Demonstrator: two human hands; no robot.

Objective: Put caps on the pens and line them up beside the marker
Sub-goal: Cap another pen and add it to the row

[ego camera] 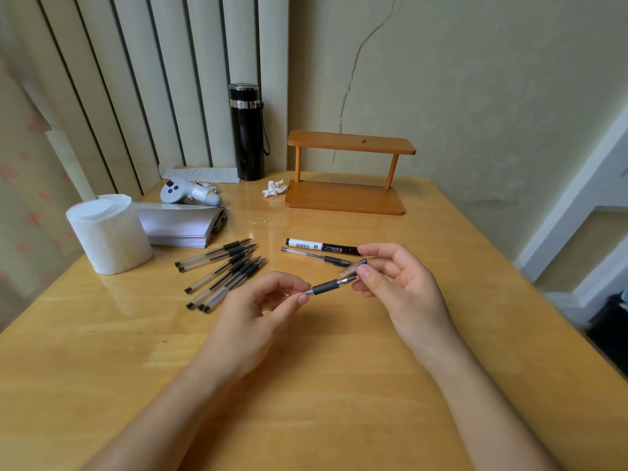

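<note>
Left hand (pixel 268 300) pinches pen (pixel 326 286) at its tip end; right hand (pixel 394 277) clamps clear cap (pixel 351 268) at the other end; pen axis runs left-right between hands, marker (pixel 321 246) just beyond

loose uncapped pens (pixel 221 271): 6 | marker (pixel 323 246): 1 | capped pen (pixel 316 256) beside it: 1 | held pen (pixel 328 286): 1

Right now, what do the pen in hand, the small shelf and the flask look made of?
Pen in hand: clear glossy plastic barrel, see-through, with a matte dark grip, probably rubber.
Small shelf: wood or wood-look board, smooth satin orange-brown finish, round posts; grain is too faint to confirm.
Flask: glossy black body, likely coated metal, with a shiny chrome-like band under the lid.
</note>
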